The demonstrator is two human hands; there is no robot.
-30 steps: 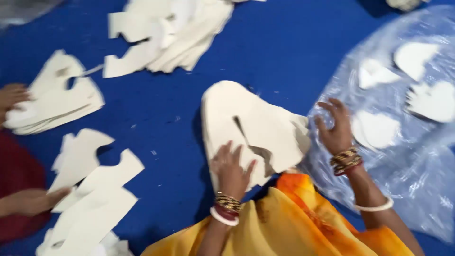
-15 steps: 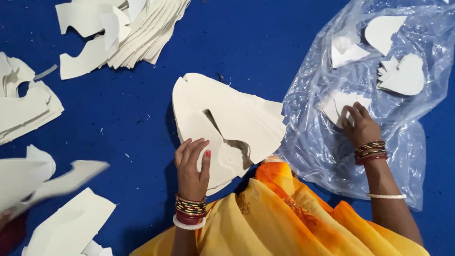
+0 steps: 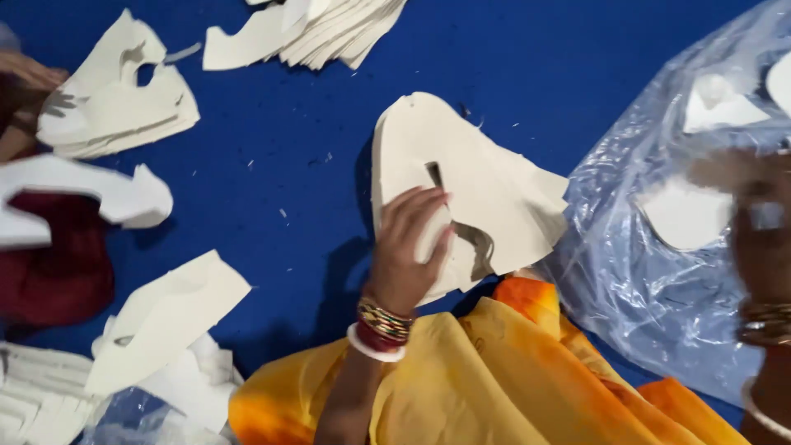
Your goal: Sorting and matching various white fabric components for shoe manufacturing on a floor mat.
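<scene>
My left hand [image 3: 408,247] rests on the lower left of a stack of cream cut-out sheets [image 3: 486,173] lying on the blue cloth [image 3: 272,165]. Its fingers curl over the edge of the top sheet beside a narrow cut slot. My right hand [image 3: 754,227] is blurred at the right edge, above a clear plastic bag [image 3: 651,305] that holds white cut pieces [image 3: 684,214]. Whether it holds anything is hidden by the blur. Bangles ring both wrists. My yellow and orange garment [image 3: 494,379] fills the bottom.
More cream cut-out piles lie at the top [image 3: 313,29], upper left [image 3: 115,107] and lower left [image 3: 165,317]. Another person's hand [image 3: 25,74] and dark red garment [image 3: 49,264] sit at the left, with a white cut piece [image 3: 91,194] blurred over it.
My left hand has gone from lying flat on the stack to curling over the top sheet's edge. My right hand stays over the plastic bag, now blurred. The view has shifted.
</scene>
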